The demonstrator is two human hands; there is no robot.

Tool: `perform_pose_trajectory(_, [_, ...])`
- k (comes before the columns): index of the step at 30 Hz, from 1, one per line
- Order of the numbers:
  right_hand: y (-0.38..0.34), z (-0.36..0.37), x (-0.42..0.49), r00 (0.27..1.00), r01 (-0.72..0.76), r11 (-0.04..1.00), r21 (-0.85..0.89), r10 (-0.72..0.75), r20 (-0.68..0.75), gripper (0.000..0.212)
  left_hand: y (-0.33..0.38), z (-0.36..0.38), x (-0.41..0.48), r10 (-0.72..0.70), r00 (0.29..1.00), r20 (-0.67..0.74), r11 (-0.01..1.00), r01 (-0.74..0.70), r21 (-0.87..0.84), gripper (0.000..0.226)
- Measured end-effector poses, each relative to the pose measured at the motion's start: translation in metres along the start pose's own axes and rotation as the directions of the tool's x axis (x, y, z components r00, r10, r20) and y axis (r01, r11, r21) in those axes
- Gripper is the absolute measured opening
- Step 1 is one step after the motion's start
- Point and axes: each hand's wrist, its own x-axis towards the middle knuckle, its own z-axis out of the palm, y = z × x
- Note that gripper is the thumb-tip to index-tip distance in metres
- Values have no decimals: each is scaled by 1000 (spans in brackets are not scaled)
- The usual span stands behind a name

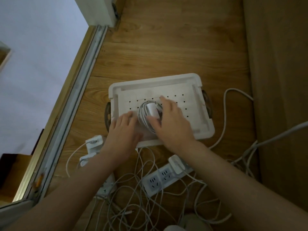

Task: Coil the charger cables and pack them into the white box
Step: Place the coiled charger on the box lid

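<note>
A white box with dark side handles sits on the wooden floor, its perforated bottom showing. Inside its left half lies a coiled white cable with its charger brick. My right hand grips this coil from the right, thumb across the brick. My left hand rests flat on the box's near-left edge, fingers spread, touching nothing else. Below the box lies a tangle of loose white cables.
A white power strip with a plugged-in adapter lies near my right forearm. Two more white chargers lie left of my left wrist. A sliding-door track runs along the left; a wooden wall stands at right.
</note>
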Motion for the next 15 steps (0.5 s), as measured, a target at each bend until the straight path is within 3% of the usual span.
perform_pose_trajectory(3, [-4,11,0,994,30,988,-151,-14,110,83,-2,8,-16,115,992,-47,993,-115,-6,42])
perform_pose_trajectory(9, [0,2,9,985,-69,992,-106,85,149,90,-6,10,-24,347,936,-61,916,-325,236,22])
perform_pose_trajectory(15, [6,-26,-5,995,-24,1000,0,24,-93,83,-7,-5,-20,360,920,-151,930,-343,130,29])
